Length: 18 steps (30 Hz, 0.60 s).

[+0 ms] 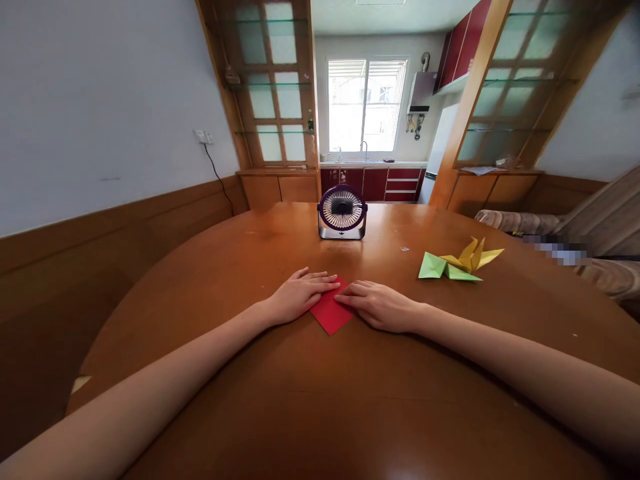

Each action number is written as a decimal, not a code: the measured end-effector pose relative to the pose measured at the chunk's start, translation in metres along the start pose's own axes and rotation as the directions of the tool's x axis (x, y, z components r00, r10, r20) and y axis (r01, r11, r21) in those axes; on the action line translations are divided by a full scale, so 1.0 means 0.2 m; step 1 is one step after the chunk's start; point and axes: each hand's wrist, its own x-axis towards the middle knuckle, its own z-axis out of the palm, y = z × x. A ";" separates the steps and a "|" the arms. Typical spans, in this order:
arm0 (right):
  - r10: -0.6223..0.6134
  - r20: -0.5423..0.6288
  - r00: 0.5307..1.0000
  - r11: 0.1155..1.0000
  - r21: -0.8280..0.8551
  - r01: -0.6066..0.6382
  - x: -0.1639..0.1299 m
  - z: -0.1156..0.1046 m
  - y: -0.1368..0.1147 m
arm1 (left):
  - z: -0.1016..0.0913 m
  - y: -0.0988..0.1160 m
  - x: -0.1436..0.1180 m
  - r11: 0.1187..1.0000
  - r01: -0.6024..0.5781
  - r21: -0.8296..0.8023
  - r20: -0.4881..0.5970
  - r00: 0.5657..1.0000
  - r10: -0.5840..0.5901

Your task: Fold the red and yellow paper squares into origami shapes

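A folded red sheet of origami paper (331, 316) lies on the wooden table, one corner toward me. My left hand (303, 295) rests flat across its left and far side, fingers stretched out. From the right, my right hand (375, 304) touches the paper's right part with bent fingers; its thumb and fingertips come together near the paper's middle. Whether a fold of the paper is pinched between them is hidden. Both hands cover parts of the far edges of the red paper.
A small purple desk fan (343, 212) stands beyond the hands on the table (320, 407). To the right lie a yellow origami crane (473, 256) and a green folded paper (433, 266). A striped sofa (525, 221) is past the table's right edge.
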 end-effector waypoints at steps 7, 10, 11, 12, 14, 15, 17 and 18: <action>0.012 0.014 1.000 1.000 -0.019 -0.012 -0.01 -0.02 -0.01 | -0.01 0.00 0.01 0.990 0.053 -0.131 0.010 0.999 -0.053; 0.033 0.004 0.999 0.999 -0.009 -0.033 -0.06 -0.04 0.01 | -0.01 0.00 0.01 0.984 0.063 -0.164 0.025 0.998 -0.060; 0.038 0.003 0.999 0.999 -0.003 -0.038 -0.09 -0.05 0.02 | -0.01 0.00 0.01 0.983 0.065 -0.172 0.026 0.998 -0.062; 0.041 0.000 0.999 0.999 0.004 -0.041 -0.11 -0.06 0.03 | -0.01 0.00 0.01 0.982 0.068 -0.178 0.026 0.998 -0.064; 0.040 0.002 0.999 0.999 0.022 -0.040 -0.15 -0.07 0.05 | -0.01 0.00 0.01 0.979 0.074 -0.188 0.020 0.997 -0.071; 0.036 0.000 0.999 0.999 0.030 -0.036 -0.16 -0.07 0.06 | -0.02 0.00 0.01 0.978 0.075 -0.194 0.019 0.997 -0.072; 0.018 -0.009 1.000 0.999 0.044 -0.017 -0.18 -0.08 0.07 | -0.02 0.00 0.01 0.976 0.074 -0.204 0.018 0.997 -0.071; 0.008 -0.017 1.000 0.999 0.050 -0.007 -0.19 -0.08 0.07 | -0.02 0.01 0.01 0.976 0.074 -0.206 0.017 0.997 -0.072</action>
